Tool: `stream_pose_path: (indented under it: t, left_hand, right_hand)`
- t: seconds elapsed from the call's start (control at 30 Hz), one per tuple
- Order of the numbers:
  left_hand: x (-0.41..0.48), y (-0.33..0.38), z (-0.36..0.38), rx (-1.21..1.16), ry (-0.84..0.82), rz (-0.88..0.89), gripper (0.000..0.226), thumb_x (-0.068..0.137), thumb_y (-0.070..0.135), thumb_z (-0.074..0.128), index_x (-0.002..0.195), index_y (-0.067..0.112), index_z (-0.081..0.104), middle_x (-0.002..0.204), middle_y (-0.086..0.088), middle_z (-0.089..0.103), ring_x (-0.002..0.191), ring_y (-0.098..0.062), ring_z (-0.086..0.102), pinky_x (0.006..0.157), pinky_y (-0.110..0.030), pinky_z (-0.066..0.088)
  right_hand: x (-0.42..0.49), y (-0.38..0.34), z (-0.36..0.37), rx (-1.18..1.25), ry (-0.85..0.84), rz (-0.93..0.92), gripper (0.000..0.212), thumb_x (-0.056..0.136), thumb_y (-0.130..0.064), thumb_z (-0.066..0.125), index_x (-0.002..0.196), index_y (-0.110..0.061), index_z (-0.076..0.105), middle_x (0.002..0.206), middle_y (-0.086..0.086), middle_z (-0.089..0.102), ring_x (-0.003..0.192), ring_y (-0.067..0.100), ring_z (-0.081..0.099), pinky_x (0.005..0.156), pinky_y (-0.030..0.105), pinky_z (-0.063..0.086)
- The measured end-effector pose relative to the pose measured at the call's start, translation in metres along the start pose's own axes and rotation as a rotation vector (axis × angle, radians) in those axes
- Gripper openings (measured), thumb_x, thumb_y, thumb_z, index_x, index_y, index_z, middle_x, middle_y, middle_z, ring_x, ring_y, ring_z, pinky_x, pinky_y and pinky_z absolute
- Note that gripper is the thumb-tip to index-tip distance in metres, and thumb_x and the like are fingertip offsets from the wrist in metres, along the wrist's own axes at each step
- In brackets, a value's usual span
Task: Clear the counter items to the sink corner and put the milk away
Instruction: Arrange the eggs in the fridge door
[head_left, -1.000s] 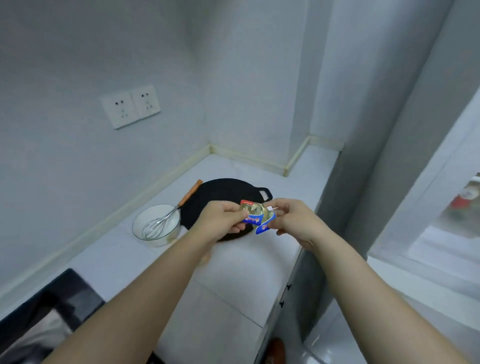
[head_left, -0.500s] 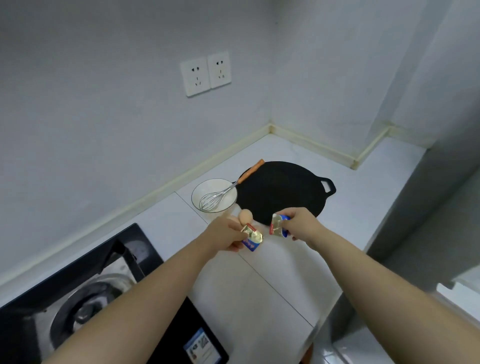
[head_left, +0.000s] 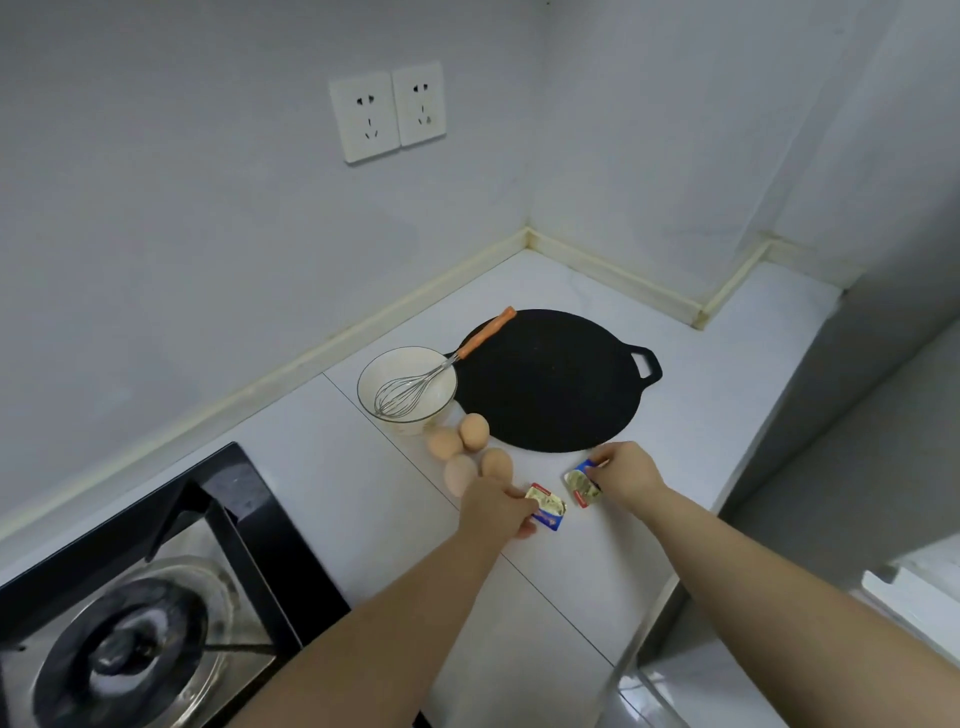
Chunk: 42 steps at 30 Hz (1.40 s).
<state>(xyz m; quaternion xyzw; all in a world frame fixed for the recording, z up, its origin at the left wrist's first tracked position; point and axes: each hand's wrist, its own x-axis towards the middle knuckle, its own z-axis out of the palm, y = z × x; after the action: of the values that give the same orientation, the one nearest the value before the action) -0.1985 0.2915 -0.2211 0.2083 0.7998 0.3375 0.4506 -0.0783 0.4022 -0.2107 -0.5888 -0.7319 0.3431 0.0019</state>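
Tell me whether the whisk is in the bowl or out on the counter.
In. The whisk's wire head sits inside the bowl, its handle leaning over the rim.

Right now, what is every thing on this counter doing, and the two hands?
Left hand, pinches one small foil packet.
Right hand, pinches the other small foil packet.
White round bowl, upright, whisk inside.
Wire whisk with orange handle, leaning in the bowl.
Flat black round pan, bare.
Four brown eggs, whole, lying loose.
Gas burner, unlit.
Two white wall sockets, nothing plugged in.
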Motion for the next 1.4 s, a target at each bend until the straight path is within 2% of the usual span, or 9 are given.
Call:
stream_pose_path:
  t: [0.13,0.2,0.37,0.53,0.67,0.83,1.03,1.17,1.4]
  left_hand:
    - [0.001,0.006,0.016,0.018,0.011,0.014,0.026,0.088,0.012,0.063,0.113,0.003,0.062,0.105,-0.015,0.068,0.075,-0.017,0.067,0.076,-0.028,0.058]
    - [0.003,0.009,0.018,0.1,0.026,0.071,0.025,0.088,0.011,0.061,0.112,0.004,0.063,0.104,-0.014,0.068,0.085,-0.02,0.069,0.078,-0.031,0.058]
    - [-0.003,0.019,0.017,0.685,0.042,0.342,0.032,0.093,0.014,0.054,0.124,0.011,0.054,0.118,-0.008,0.058,0.102,-0.019,0.06,0.078,-0.024,0.049]
    - [-0.006,0.026,0.023,1.048,0.039,0.506,0.046,0.091,0.038,0.056,0.127,0.012,0.046,0.119,-0.005,0.051,0.085,-0.014,0.047,0.057,-0.021,0.033]
    - [-0.004,0.027,0.031,1.226,0.031,0.505,0.042,0.093,0.037,0.052,0.124,0.009,0.05,0.116,-0.007,0.051,0.086,-0.016,0.044,0.07,-0.025,0.033]
    - [0.002,0.04,0.031,1.517,0.039,0.551,0.035,0.095,0.031,0.047,0.124,0.012,0.052,0.12,-0.007,0.052,0.114,-0.022,0.045,0.089,-0.032,0.036]
    - [0.016,0.049,0.022,1.511,-0.035,0.534,0.029,0.089,0.031,0.059,0.111,0.013,0.057,0.091,-0.005,0.043,0.094,-0.018,0.047,0.082,-0.032,0.042]
    - [0.02,0.052,0.013,1.512,-0.024,0.628,0.027,0.092,0.03,0.056,0.11,0.011,0.057,0.095,-0.005,0.05,0.089,-0.016,0.041,0.08,-0.029,0.04]
    - [0.034,0.045,0.0,1.554,-0.006,0.682,0.035,0.092,0.041,0.053,0.116,0.015,0.058,0.099,-0.001,0.055,0.089,-0.015,0.04,0.072,-0.026,0.033]
  right_hand:
    - [0.002,0.009,0.004,-0.026,-0.015,-0.019,0.025,0.089,-0.002,0.049,0.107,-0.003,0.066,0.111,0.013,0.064,0.093,0.022,0.057,0.076,0.027,0.044]
    - [0.003,0.014,0.004,-0.028,0.003,-0.034,0.03,0.088,-0.003,0.05,0.116,-0.004,0.062,0.115,0.013,0.062,0.103,0.024,0.058,0.08,0.025,0.043]
    - [0.0,0.019,0.001,-0.159,-0.05,-0.178,0.05,0.087,-0.016,0.062,0.134,-0.012,0.048,0.123,0.012,0.05,0.108,0.023,0.056,0.086,0.022,0.041]
    - [-0.003,0.025,-0.005,-0.309,-0.107,-0.333,0.049,0.088,-0.015,0.058,0.136,-0.016,0.045,0.135,0.006,0.046,0.12,0.019,0.049,0.101,0.023,0.036]
    - [-0.004,0.031,-0.005,-0.352,-0.084,-0.366,0.05,0.085,-0.007,0.052,0.133,-0.02,0.047,0.127,0.004,0.055,0.113,0.021,0.052,0.096,0.027,0.043]
    - [0.002,0.03,-0.003,-0.402,-0.028,-0.382,0.038,0.086,-0.023,0.058,0.124,-0.023,0.054,0.119,0.003,0.057,0.106,0.019,0.052,0.085,0.024,0.043]
    - [0.009,0.031,-0.006,-0.427,-0.009,-0.362,0.051,0.086,-0.032,0.064,0.134,-0.023,0.047,0.123,0.003,0.05,0.111,0.017,0.05,0.093,0.024,0.044]
    - [0.011,0.034,-0.01,-0.374,-0.031,-0.368,0.063,0.082,-0.039,0.068,0.137,-0.022,0.043,0.126,0.003,0.05,0.115,0.016,0.049,0.097,0.025,0.043]
    - [0.012,0.035,-0.008,-0.349,0.012,-0.398,0.038,0.085,-0.024,0.063,0.123,-0.019,0.059,0.112,0.003,0.056,0.105,0.017,0.053,0.086,0.023,0.045]
